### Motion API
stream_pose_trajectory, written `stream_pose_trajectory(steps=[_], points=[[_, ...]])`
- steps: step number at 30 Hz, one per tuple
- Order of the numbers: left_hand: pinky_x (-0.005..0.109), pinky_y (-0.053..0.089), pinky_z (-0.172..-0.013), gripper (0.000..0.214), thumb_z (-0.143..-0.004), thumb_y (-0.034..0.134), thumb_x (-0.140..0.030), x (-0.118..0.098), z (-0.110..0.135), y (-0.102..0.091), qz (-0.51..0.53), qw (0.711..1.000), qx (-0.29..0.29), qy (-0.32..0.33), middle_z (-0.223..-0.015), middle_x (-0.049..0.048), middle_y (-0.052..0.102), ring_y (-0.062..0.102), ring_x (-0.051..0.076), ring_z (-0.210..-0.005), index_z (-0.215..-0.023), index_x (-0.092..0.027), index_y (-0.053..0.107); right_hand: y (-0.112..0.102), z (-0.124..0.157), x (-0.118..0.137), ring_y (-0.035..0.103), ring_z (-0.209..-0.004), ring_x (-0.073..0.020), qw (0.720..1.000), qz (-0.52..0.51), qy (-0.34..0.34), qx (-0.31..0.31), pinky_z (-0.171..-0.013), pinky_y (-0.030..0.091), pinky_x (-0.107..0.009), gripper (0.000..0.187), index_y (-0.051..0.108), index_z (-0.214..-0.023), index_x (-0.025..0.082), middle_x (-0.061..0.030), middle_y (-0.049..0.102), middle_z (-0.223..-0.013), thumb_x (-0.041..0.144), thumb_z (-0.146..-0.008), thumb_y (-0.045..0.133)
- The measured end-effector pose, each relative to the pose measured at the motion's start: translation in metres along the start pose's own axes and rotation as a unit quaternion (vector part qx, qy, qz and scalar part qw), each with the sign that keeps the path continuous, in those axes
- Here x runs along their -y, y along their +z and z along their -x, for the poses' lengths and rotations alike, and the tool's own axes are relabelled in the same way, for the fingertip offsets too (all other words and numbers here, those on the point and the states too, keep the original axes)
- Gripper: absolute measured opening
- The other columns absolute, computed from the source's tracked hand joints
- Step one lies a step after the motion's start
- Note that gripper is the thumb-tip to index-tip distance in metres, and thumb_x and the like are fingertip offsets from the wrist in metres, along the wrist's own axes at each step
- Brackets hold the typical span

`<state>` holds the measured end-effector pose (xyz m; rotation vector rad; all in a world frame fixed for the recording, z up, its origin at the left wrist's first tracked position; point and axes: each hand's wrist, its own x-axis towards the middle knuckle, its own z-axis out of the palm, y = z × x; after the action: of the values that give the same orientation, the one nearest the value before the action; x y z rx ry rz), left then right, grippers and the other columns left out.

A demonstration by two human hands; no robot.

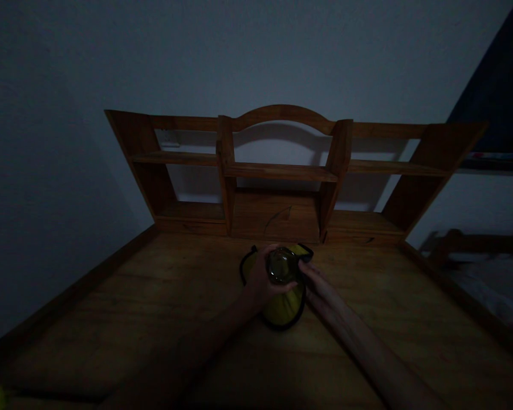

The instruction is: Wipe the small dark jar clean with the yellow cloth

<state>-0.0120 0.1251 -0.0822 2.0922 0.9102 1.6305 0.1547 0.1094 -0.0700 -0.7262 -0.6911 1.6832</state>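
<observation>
In dim light, my left hand [263,279] is wrapped round a small clear glass jar [282,266], holding it over a yellow cloth with a black edge [282,310] that lies on the wooden desk [154,319]. My right hand [318,287] reaches in from the right; its fingers touch the cloth's upper edge beside the jar. How its fingers are curled is hard to see in the dark.
A wooden shelf unit [282,171] with empty compartments stands at the back of the desk against a pale wall. A raised wooden rim [68,296] runs along the desk's left side. A bed frame with white bedding [487,267] is off to the right.
</observation>
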Motion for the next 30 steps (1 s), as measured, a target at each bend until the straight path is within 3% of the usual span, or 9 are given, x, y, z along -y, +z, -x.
stream_pose_trajectory(steps=[9,17,21,30], points=[[0.036,0.044,-0.099,0.085,-0.057,0.081,-0.034,-0.0062,-0.0010,-0.0055,-0.039,0.999,-0.006,-0.013,-0.123,0.0082,0.049,0.051,0.020,-0.113,-0.129,-0.020,0.037,0.0024,0.0014,0.0015,0.064,-0.094,-0.0162,1.000,0.005,-0.003,-0.019,-0.086,0.050,-0.027,0.031,0.068,-0.103,0.014,-0.0082,0.065,-0.111,0.026,-0.076,0.074],[0.037,0.042,-0.100,0.086,-0.058,0.081,-0.036,-0.0031,-0.0011,-0.0045,-0.063,0.998,-0.016,0.001,-0.124,0.0084,0.048,0.048,0.022,-0.115,-0.130,-0.020,0.037,-0.0001,0.0019,0.0057,0.062,-0.102,-0.0169,1.000,0.012,0.000,0.028,-0.098,0.044,-0.029,0.033,0.066,-0.107,0.013,-0.0087,0.063,-0.116,0.020,-0.076,0.073],[0.037,0.042,-0.100,0.088,-0.057,0.081,-0.035,-0.0041,0.0003,-0.0047,-0.056,0.998,-0.014,-0.011,-0.125,0.0078,0.048,0.049,0.021,-0.115,-0.131,-0.022,0.036,0.0007,0.0040,0.0077,0.061,-0.106,-0.0196,0.998,0.021,0.005,0.054,-0.096,0.046,-0.031,0.033,0.066,-0.110,0.014,-0.0092,0.062,-0.119,0.019,-0.077,0.072],[0.039,0.042,-0.100,0.088,-0.057,0.081,-0.035,-0.0057,-0.0005,-0.0064,-0.061,0.998,-0.004,-0.015,-0.125,0.0088,0.048,0.048,0.023,-0.115,-0.132,-0.021,0.036,0.0031,0.0052,0.0040,0.056,-0.116,-0.0211,0.998,0.018,-0.006,0.063,-0.104,0.040,-0.034,0.034,0.064,-0.116,0.017,-0.0084,0.059,-0.125,0.022,-0.082,0.067]])
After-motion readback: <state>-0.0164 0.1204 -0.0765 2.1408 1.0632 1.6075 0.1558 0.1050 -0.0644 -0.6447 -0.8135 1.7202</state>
